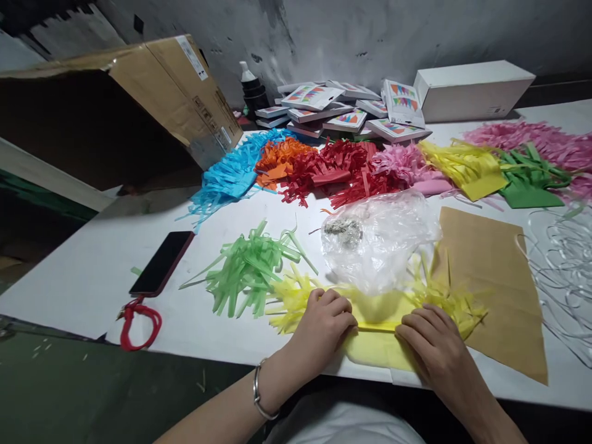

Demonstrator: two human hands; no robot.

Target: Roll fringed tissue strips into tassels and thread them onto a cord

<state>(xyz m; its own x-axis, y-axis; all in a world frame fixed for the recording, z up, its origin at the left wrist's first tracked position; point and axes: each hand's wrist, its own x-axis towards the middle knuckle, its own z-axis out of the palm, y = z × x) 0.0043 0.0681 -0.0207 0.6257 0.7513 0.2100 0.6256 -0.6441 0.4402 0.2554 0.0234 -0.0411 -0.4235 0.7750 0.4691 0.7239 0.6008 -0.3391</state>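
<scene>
Yellow fringed tissue paper (377, 310) lies along the front of the table, with cut strips fanning out at both ends and a rolled or folded band across its middle. My left hand (326, 320) grips this band at its left part, fingers curled over it. On the right part, my right hand (430, 336) holds the same band with bent fingers. Below the band a flat sheet of the yellow paper reaches toward the table's edge. Just beyond it sits a clear plastic bag (393, 231) with a greyish bundle of what looks like twist ties inside.
A light green tissue tassel (250, 265) and a phone (161, 264) with a red strap lie left. Brown paper (490, 290) and white string (568, 265) are right. Colored tassels (337, 166), printed boxes (314, 98), a white box (472, 92) and a large carton (176, 92) stand behind.
</scene>
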